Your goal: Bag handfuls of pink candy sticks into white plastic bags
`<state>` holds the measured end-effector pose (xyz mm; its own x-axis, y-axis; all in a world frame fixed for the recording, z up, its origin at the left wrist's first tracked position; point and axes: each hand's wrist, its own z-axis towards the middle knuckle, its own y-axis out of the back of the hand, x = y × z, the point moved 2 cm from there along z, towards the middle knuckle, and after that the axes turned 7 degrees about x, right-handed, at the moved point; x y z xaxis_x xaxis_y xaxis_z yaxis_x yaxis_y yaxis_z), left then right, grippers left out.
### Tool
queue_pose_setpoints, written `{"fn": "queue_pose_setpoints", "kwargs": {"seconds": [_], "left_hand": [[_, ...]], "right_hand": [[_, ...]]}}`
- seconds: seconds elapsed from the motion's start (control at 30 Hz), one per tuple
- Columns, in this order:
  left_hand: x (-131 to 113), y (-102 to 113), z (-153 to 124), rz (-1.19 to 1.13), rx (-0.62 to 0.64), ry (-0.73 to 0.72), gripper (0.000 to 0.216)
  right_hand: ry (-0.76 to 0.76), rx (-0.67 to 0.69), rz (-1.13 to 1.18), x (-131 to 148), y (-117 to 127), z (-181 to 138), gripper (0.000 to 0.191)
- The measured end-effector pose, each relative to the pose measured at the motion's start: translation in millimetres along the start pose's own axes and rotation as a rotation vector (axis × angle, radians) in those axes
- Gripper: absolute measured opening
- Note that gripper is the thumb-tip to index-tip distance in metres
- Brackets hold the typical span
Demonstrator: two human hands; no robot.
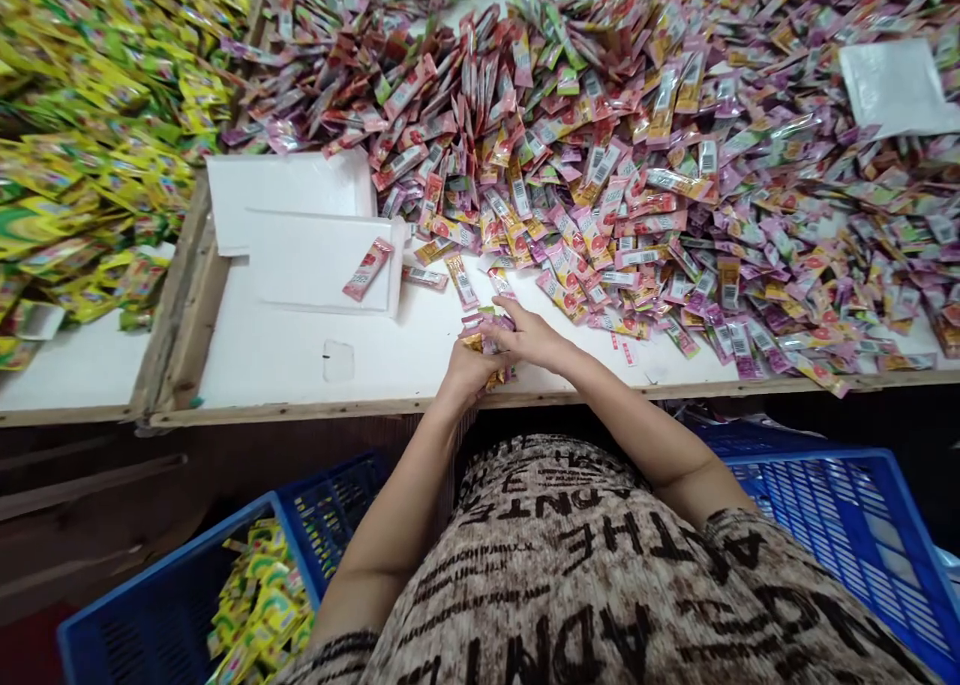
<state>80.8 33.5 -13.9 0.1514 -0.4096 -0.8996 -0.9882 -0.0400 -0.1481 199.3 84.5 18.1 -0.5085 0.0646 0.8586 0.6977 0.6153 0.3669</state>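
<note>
Close to the table's front edge, my left hand (474, 367) is wrapped round a small bunch of candy sachets (487, 327) in purple, gold and green wrappers. My right hand (531, 341) lies over the same bunch from the right, its fingers curled on it and the index finger reaching forward. The palms hide much of the bunch. Just beyond the fingers, loose sachets (462, 283) lie on the white tabletop (277, 355). One pink sachet (368, 269) rests on a white plastic bag (322, 265) to the left.
A large heap of pink, purple and gold sachets (600, 165) covers the back and right. Past a wooden divider (187, 305) lie yellow packets (90, 165). Another white bag (896, 87) sits on the heap. Below the edge stand blue crates (180, 575), the left one holding yellow packets.
</note>
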Motion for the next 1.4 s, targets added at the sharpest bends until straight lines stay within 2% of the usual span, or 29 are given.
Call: {"fn": "queue_pose_setpoints", "kwargs": {"seconds": [0.07,0.2,0.27,0.33,0.37,0.4,0.47,0.53,0.6,0.7,0.77,0.87,0.93,1.03,1.1,1.2,1.27,1.33,1.4], "left_hand": [[-1.4,5.4,0.4,0.044,-0.001,-0.007,0.04],[-5.7,10.3,-2.1,0.076,0.077,-0.021,0.035],[-5.8,13.8,-4.7,0.014,0.075,-0.033,0.039],[-4.0,22.5,-7.7,-0.076,0.007,-0.012,0.042],[-2.8,29.1,-9.3,-0.132,-0.036,0.003,0.043],[-1.7,37.3,-10.9,-0.196,-0.083,0.011,0.044],[-0.1,56.7,-14.0,-0.336,-0.153,0.021,0.047],[0.8,76.8,-16.6,-0.476,-0.171,0.024,0.048],[0.9,93.5,-17.6,-0.579,-0.143,0.005,0.046],[-0.3,107.6,-15.8,-0.674,-0.102,-0.091,0.043],[0.1,110.1,-13.7,-0.699,-0.095,-0.108,0.042],[1.7,109.6,-12.2,-0.679,-0.097,-0.083,0.041],[2.4,109.6,-12.7,-0.675,-0.109,-0.081,0.041],[2.4,110.0,-13.9,-0.694,-0.124,-0.089,0.039],[1.6,109.5,-14.2,-0.706,-0.12,-0.093,0.038],[0.6,107.5,-13.8,-0.723,-0.109,-0.091,0.038],[0.4,106.5,-13.6,-0.713,-0.108,-0.093,0.04],[0.6,106.4,-14.1,-0.684,-0.109,-0.099,0.044],[1.3,107.2,-15.1,-0.663,-0.116,-0.093,0.048]], "right_hand": [[0.007,0.037,-0.106,7.1,-0.5,-9.4,0.067],[0.037,0.09,-0.33,19.9,-0.2,-23.5,0.071],[0.088,0.153,-0.301,19.5,5.2,-21.7,0.074],[0.11,0.158,-0.148,10.7,21.0,-14.0,0.065],[0.101,0.09,-0.078,3.2,34.1,-9.1,0.055],[0.081,-0.036,-0.041,-6.1,50.5,-4.8,0.043],[0.037,-0.392,-0.079,-26.5,88.7,-0.1,0.024],[0.011,-0.681,-0.171,-45.2,123.3,0.1,0.016],[0.001,-0.807,-0.239,-59.2,147.1,0.9,0.017],[-0.032,-0.826,-0.384,-66.6,158.2,8.2,0.03],[-0.116,-0.792,-0.514,-62.5,148.6,15.1,0.039],[-0.159,-0.62,-0.665,-49.0,108.1,19.7,0.041],[-0.074,-0.444,-0.749,-41.2,67.1,12.9,0.046],[0.101,-0.208,-0.827,-42.2,7.4,-15.5,0.059],[0.19,-0.113,-0.81,-52.2,-14.7,-40.3,0.059],[0.248,-0.095,-0.688,-71.7,-12.8,-68.7,0.051],[0.228,-0.187,-0.594,-79.4,2.2,-74.9,0.045],[0.198,-0.294,-0.561,-77.0,13.9,-69.4,0.04],[0.213,-0.308,-0.612,-64.3,13.2,-52.9,0.037]]}}
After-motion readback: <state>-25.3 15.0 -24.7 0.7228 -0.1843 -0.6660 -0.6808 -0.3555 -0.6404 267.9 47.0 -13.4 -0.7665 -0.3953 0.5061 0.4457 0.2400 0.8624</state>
